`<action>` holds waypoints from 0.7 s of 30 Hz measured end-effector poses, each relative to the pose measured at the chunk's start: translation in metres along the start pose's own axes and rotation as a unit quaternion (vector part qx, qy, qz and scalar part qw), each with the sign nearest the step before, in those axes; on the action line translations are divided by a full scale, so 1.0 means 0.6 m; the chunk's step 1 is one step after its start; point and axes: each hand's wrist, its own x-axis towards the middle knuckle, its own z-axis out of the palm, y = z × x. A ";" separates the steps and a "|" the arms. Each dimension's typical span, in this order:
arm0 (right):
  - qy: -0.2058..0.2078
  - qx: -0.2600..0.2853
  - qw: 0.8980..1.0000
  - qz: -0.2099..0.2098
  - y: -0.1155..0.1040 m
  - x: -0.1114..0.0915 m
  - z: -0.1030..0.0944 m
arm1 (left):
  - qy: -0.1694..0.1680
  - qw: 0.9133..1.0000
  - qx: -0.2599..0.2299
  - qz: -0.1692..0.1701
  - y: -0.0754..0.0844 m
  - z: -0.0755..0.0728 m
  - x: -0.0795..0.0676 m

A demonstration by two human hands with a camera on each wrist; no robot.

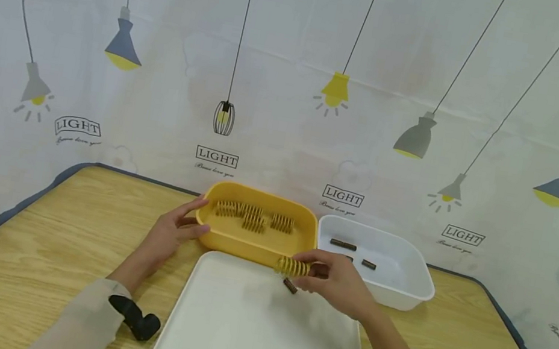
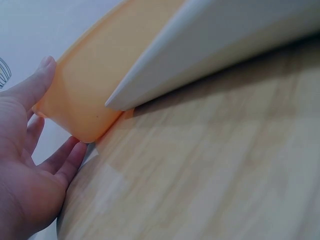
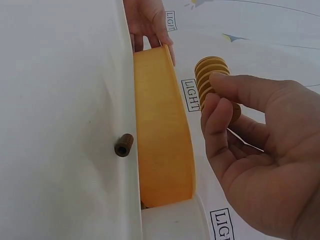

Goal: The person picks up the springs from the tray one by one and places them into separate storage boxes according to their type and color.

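My right hand (image 1: 334,281) pinches a yellow coil spring (image 1: 292,267) between thumb and fingers, above the back edge of the white tray (image 1: 254,335). In the right wrist view, the spring (image 3: 212,75) stands out beyond the fingertips. My left hand (image 1: 171,236) grips the left end of the yellow bin (image 1: 246,247), its thumb and fingers spread about the corner. Several more coil springs (image 1: 252,222) lie in that bin. A dark set screw (image 3: 124,145) with a socket in its end lies on the tray, just below the held spring in the head view.
Against the yellow bin's right end stands a white bin (image 1: 402,301) with several dark set screws (image 1: 368,264) in it. Both bins are behind the tray on a wooden table (image 1: 25,256). A lamp-patterned cloth (image 1: 276,125) hangs close behind and around the table.
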 end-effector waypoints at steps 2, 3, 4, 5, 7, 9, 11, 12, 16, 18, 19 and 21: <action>0.006 0.004 1.000 0.002 0.001 -0.002 -0.009 | -0.002 1.000 -0.002 -0.006 0.011 0.001 -0.006; 0.011 0.003 1.000 0.004 0.001 -0.003 -0.013 | -0.003 1.000 -0.002 -0.009 0.019 0.002 -0.009; 0.014 0.002 1.000 0.006 0.002 -0.003 -0.018 | -0.004 1.000 -0.001 -0.010 0.018 0.002 -0.008; 0.018 -0.002 1.000 0.008 0.003 -0.004 -0.023 | -0.003 1.000 0.000 -0.010 0.017 0.001 -0.007; 0.027 -0.007 1.000 0.012 0.006 -0.005 -0.033 | -0.003 1.000 0.003 -0.010 0.015 0.001 -0.005; 0.030 -0.010 0.999 0.011 0.008 -0.005 -0.043 | 0.000 1.000 0.005 -0.007 0.004 0.000 0.001; 0.033 -0.015 0.999 0.008 0.011 -0.005 -0.051 | 0.002 1.000 0.005 -0.003 -0.003 -0.001 0.004; 0.034 -0.016 0.999 0.006 0.013 -0.005 -0.056 | 0.002 1.000 0.005 -0.003 -0.002 -0.001 0.003; 0.038 -0.022 0.999 0.005 0.023 -0.002 -0.075 | 0.001 1.000 0.006 -0.006 0.000 0.000 0.002; 0.042 -0.022 0.999 0.008 0.030 0.000 -0.085 | 0.000 1.000 0.006 -0.008 0.001 -0.001 0.001; 0.043 -0.020 0.999 0.011 0.033 0.001 -0.089 | 0.000 1.000 0.006 -0.009 0.001 -0.001 0.001; 0.047 -0.022 0.998 0.018 0.041 0.004 -0.097 | 0.000 1.000 0.005 -0.008 0.000 -0.002 0.002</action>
